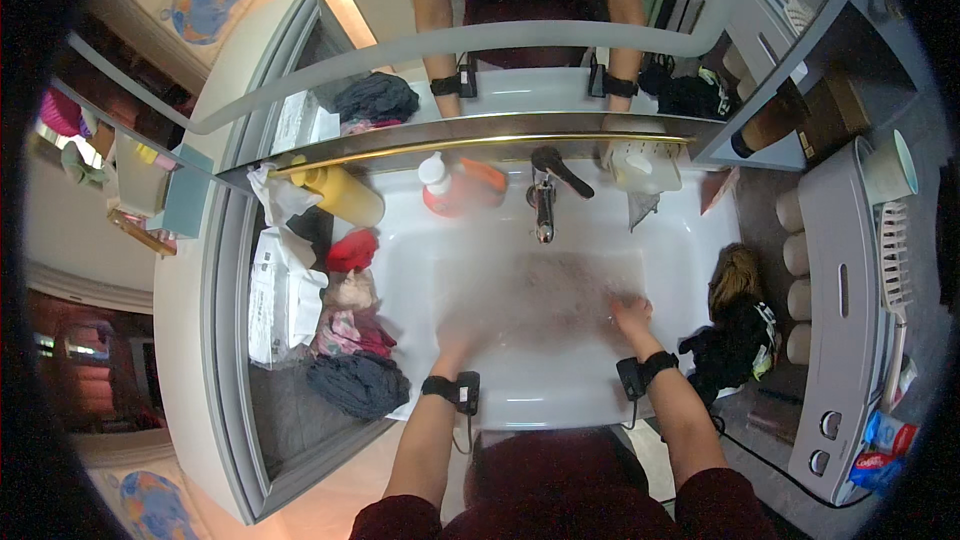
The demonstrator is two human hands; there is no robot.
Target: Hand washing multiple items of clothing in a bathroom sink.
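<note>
Both my hands are over a white washbasin (517, 382). A hazy blur covers the basin's middle. My left hand (454, 341) is at the left part of the bowl, its fingers lost in the haze. On the right side, my right hand (632, 315) is by the edge of a murky, brownish-pink patch (562, 285), perhaps water or wet cloth; I cannot tell which. Whether either hand holds anything is unclear. Each wrist wears a black strap with a small device. The chrome faucet (545, 214) with a dark lever stands at the back, above the bowl.
Left of the basin lie a dark grey cloth (358, 384), a red cloth (352, 250) and a white plastic pack (281, 300). Behind are a yellow bottle (349, 195) and a pump bottle (442, 191). Black clothing (731, 345) lies right, beside a grey drawer unit (840, 345). A mirror (525, 90) spans the back.
</note>
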